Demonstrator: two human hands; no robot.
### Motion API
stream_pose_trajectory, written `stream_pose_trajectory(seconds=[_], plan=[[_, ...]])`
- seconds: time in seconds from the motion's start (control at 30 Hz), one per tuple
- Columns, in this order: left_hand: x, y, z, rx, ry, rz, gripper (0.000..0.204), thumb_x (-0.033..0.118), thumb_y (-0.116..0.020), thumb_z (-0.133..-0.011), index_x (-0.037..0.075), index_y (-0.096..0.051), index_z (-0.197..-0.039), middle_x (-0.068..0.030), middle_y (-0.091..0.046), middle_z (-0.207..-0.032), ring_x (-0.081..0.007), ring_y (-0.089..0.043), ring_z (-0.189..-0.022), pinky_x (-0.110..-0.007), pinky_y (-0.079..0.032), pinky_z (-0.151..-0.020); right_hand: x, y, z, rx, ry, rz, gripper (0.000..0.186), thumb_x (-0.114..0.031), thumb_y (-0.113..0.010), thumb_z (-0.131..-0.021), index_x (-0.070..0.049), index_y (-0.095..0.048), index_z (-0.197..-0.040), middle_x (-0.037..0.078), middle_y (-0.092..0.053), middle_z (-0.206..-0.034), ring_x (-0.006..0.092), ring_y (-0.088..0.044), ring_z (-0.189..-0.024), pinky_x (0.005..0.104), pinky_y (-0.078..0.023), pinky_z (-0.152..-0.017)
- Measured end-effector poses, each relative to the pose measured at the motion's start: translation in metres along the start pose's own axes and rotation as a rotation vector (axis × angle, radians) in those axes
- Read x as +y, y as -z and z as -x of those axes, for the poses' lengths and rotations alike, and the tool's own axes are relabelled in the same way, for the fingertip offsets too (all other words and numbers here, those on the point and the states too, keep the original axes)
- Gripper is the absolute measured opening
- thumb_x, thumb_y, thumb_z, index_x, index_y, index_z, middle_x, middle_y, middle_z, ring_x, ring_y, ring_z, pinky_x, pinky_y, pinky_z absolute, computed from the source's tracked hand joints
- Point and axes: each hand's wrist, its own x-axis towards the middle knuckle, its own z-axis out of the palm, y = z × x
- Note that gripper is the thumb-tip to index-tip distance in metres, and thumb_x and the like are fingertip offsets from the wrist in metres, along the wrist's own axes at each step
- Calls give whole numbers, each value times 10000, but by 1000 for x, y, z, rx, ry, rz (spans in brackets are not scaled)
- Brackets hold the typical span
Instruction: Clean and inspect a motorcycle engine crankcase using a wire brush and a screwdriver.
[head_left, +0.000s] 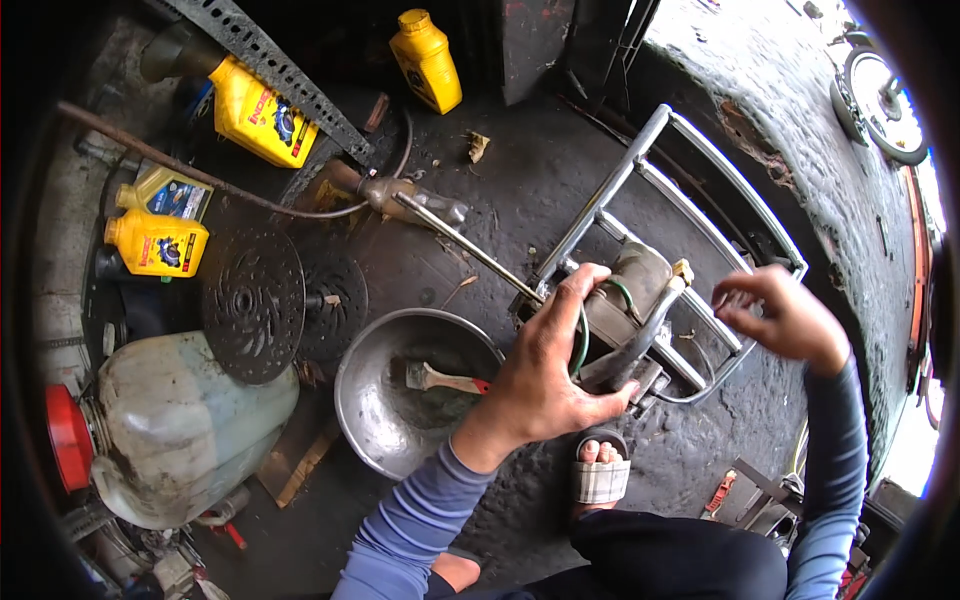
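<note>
My left hand [540, 390] wraps its fingers and thumb around a grey metal mechanical part with a rounded cylindrical body [642, 272]. A curved metal pipe [650, 330] and a green wire or thin hose [583, 340] run along this part. From its far left side a long thin rod [470, 245] reaches out. The part sits over a chrome tubular rack [612, 190] on the floor. To the right of it, apart from the part, my right hand [785, 315] is raised with bent fingers drawn together; what they hold, if anything, is too small to make out.
A metal bowl [348, 405] holding a paintbrush [445, 380] stands left of my left hand. Perforated discs [252, 300], a cloudy jug [190, 420] and several yellow bottles [428, 62] lie farther left and back. A plastic bottle [410, 197] lies on the floor. My sandaled foot [602, 470] is near.
</note>
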Motion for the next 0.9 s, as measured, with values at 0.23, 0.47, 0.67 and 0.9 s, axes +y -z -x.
stream_pose_trajectory(seconds=[0.23, 0.47, 0.67, 0.9], plan=[[-2, 20, 11, -15, 10, -68, 1047, 173, -910, -560, -10, -343, -1422, -202, -451, -1399, -302, -442, -1317, -383, -338, -1115, 30, -64, -12, -523, -324, 145, 673, -619, -479, -939, 17, -698, -947, 164, -718, -908, 296, -690, -816, 393, -529, -786], [0, 14, 8, 29, -44, -177, 904, 95, -836, -595, -14, -386, -1372, -219, -496, -1316, -347, -502, -1238, -413, -390, -1061, 54, -122, 49, -767, -525, -1126, 700, -606, -247, -1011, -43, -618, -823, -32, -446, -596, 84, -406, -514, 265, -380, -504], [15, -9, -11, -179, -154, -206, 938, 127, -832, -547, -9, -403, -1370, -188, -489, -1323, -328, -501, -1238, -402, -372, -1078, 62, -143, 71, -621, -518, -1324, 491, -522, -419, -1012, -95, -588, -839, -75, -347, -581, 55, -289, -495, 231, -250, -455], [30, -31, -8, -439, -231, -155, 912, 75, -825, -547, 20, -413, -1359, -179, -496, -1306, -345, -507, -1213, -409, -402, -1048, 40, -143, 83, -261, -244, -94, 507, -464, -527, -964, 12, -672, -866, 209, -680, -794, 380, -667, -791, 458, -513, -724]])
